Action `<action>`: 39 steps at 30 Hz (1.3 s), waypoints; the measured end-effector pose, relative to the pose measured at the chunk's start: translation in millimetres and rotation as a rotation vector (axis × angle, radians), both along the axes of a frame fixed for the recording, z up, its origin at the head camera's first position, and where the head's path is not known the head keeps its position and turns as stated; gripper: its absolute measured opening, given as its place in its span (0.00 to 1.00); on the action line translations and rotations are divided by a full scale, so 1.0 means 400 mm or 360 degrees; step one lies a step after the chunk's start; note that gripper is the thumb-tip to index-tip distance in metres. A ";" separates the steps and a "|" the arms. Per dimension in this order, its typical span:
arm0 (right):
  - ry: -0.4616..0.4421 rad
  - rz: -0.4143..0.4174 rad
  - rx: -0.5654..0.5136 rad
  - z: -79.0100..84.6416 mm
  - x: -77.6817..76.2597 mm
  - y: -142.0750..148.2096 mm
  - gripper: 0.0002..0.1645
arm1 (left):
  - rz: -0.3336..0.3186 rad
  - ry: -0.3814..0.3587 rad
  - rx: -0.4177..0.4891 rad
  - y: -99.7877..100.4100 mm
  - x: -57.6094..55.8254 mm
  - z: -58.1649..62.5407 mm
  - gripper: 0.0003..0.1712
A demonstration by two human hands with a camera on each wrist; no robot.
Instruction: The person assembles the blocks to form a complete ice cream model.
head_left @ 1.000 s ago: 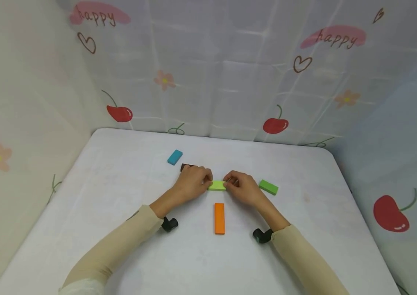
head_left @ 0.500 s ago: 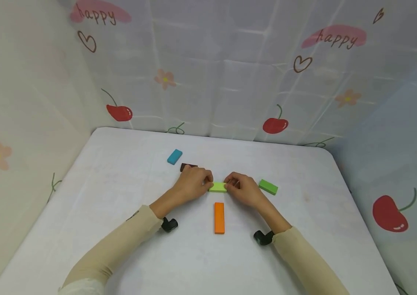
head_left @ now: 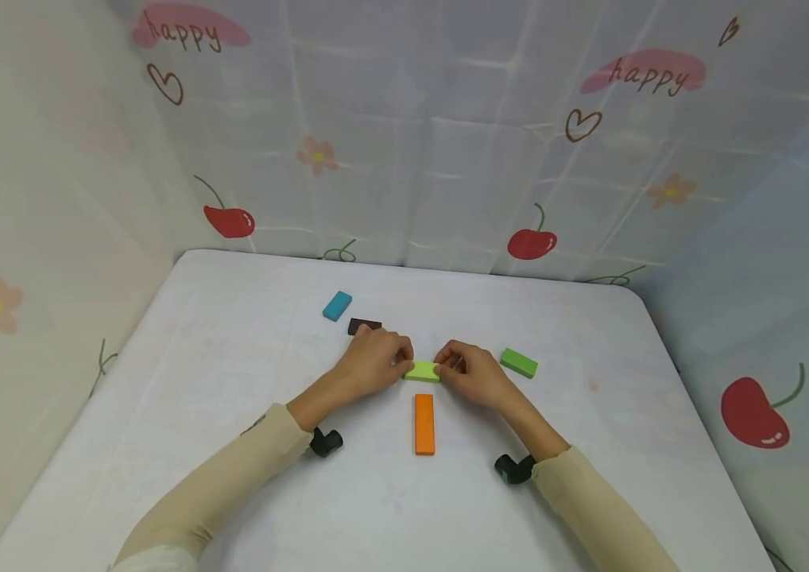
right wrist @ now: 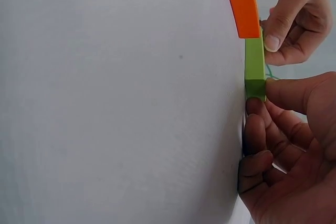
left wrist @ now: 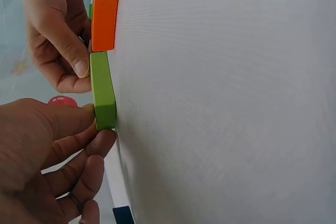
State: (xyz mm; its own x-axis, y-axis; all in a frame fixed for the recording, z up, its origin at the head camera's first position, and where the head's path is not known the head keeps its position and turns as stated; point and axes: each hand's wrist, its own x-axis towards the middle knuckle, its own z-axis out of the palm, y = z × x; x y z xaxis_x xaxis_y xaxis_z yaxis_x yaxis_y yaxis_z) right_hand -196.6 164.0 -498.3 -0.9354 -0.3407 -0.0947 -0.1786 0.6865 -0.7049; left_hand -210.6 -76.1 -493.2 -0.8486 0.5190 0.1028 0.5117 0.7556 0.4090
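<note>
A lime-green rectangular block (head_left: 422, 372) lies crosswise on the white table, just beyond an orange block (head_left: 424, 425) that points lengthwise toward the person. My left hand (head_left: 373, 361) pinches the lime block's left end between thumb and fingers. At its other end, my right hand (head_left: 472, 373) holds the block the same way. In the left wrist view, the thumb presses the near end of the lime block (left wrist: 103, 90), with fingertips at its end face. The right wrist view shows the right thumb and fingertips on the opposite end of the lime block (right wrist: 255, 66).
A dark brown block (head_left: 364, 326) lies just behind the left hand, partly covered by it. Farther left and back is a blue block (head_left: 337, 306). A green block (head_left: 519, 363) rests right of the right hand. A patterned curtain (head_left: 412, 159) hangs behind the table.
Both hands have drawn the lime block a little toward the person, narrowing the gap to the orange block. The other blocks have stayed in place.
</note>
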 end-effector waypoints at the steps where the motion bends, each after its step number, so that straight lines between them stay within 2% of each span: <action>1: -0.0001 0.0003 -0.0008 -0.001 0.001 0.000 0.06 | -0.0005 -0.0001 0.0001 -0.001 0.001 0.001 0.05; 19: -0.0010 0.0034 -0.0050 -0.017 0.021 0.009 0.05 | -0.0016 -0.0005 0.0056 -0.004 0.023 -0.020 0.05; 39: 0.0000 0.0075 -0.0077 -0.013 0.039 0.016 0.04 | -0.0038 -0.0066 0.0038 -0.008 0.042 -0.013 0.06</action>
